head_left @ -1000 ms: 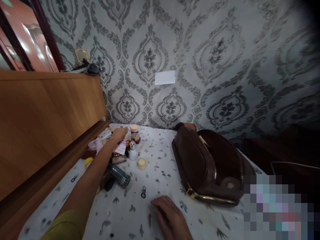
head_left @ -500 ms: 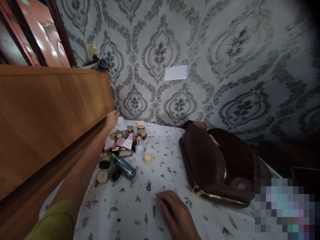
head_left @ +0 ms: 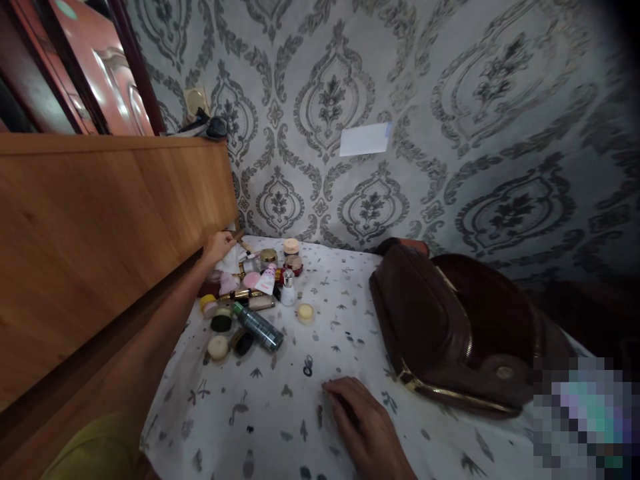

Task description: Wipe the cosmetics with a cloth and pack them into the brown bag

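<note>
At the far left of the surface, my left hand (head_left: 219, 247) is closed on a crumpled white tissue (head_left: 229, 260), its fingertips partly hidden. Beside it lies a cluster of cosmetics: a slim brush (head_left: 246, 247), a gold-lidded jar (head_left: 269, 256), a small white tube (head_left: 265, 281), a white pump bottle (head_left: 288, 289), a green-capped dark bottle (head_left: 260, 328) lying on its side and a cream-coloured jar (head_left: 305, 313). My right hand (head_left: 363, 420) rests on the patterned sheet (head_left: 280, 427) at the front, loosely curved with a gap between thumb and fingers and nothing visible in it.
A brown leather bag (head_left: 425, 320) with its zip undone stands on the right, beside a pixelated patch. A wooden panel (head_left: 125, 213) rises along the left. Behind is a patterned wall (head_left: 325, 180) bearing a white label (head_left: 365, 139). Dark items (head_left: 210, 127) lie on the panel's top.
My left hand has drawn back towards me, and the white tissue has shifted with it, uncovering the brush. My right hand stays in place. The view has turned slightly left.
</note>
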A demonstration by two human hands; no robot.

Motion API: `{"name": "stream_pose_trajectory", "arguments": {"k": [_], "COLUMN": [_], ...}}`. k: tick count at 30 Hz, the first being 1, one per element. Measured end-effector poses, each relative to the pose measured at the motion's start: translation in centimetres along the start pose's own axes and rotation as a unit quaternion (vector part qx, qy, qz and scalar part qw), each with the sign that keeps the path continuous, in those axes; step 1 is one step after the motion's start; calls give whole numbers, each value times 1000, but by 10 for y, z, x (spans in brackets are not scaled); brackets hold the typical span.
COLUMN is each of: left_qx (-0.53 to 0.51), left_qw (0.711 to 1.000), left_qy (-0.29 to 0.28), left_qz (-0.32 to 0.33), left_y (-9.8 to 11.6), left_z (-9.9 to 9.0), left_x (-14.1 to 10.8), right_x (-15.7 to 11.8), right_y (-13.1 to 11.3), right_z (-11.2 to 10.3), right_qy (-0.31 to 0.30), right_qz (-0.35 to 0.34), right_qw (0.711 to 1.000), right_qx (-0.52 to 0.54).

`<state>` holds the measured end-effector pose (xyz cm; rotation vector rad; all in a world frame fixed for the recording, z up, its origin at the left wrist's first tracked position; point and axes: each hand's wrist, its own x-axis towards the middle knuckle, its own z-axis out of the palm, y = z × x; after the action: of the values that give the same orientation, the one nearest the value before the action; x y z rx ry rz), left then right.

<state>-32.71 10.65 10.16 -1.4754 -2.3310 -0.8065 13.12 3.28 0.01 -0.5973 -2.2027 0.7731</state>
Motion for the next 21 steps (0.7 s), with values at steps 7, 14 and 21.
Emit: {"name": "stream_pose_trajectory", "arguments": {"k": [7,14,21], "left_qx": [-7,-26,-55], "left_qw": [1000,999,987], "left_qy": [-24,-32,-94], "left_qz": [0,22,122], "left_y": [1,1,31], "left_z": [11,13,15], "left_x": [-5,-7,-15], "right_x": [0,1,-1], "right_y": [-2,-2,3], "right_z": [-1,-1,1], "right_qy": [-1,-2,-9], "right_qz": [0,6,9], "right_qw": [1000,1000,1000], "right_qx": [2,4,-2]}}
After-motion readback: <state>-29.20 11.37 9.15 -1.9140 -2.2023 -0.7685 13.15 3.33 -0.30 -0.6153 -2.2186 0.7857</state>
